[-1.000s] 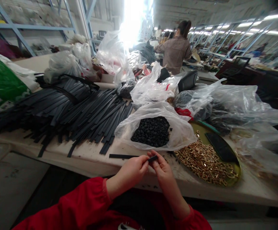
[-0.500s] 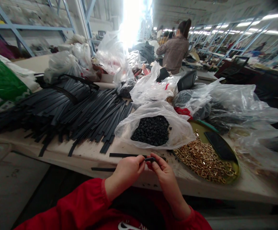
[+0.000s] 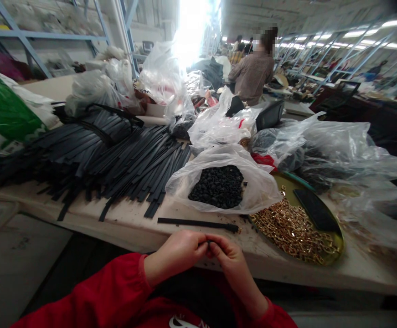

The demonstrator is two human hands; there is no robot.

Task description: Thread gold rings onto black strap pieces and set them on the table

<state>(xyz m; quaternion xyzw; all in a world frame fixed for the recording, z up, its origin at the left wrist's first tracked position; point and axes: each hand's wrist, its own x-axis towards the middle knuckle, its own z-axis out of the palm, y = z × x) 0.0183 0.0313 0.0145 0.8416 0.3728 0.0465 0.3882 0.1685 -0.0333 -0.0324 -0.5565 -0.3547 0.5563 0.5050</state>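
Observation:
My left hand and my right hand meet at the table's near edge, fingers pinched together on a small black piece that barely shows between them. Both arms wear red sleeves. Just beyond the hands a single black strap lies flat on the table. Behind it sits an open clear bag of small black parts. To the right a gold tray holds several gold buckles and a dark flat piece.
A large heap of black straps covers the table's left half. Clear plastic bags crowd the back and right. A green and white sack stands at far left. Another person works at the far end. Blue shelving lines both sides.
My hands have drawn back toward me and lower, closing tighter together. The black strap they held near its end now lies on the table in front of them.

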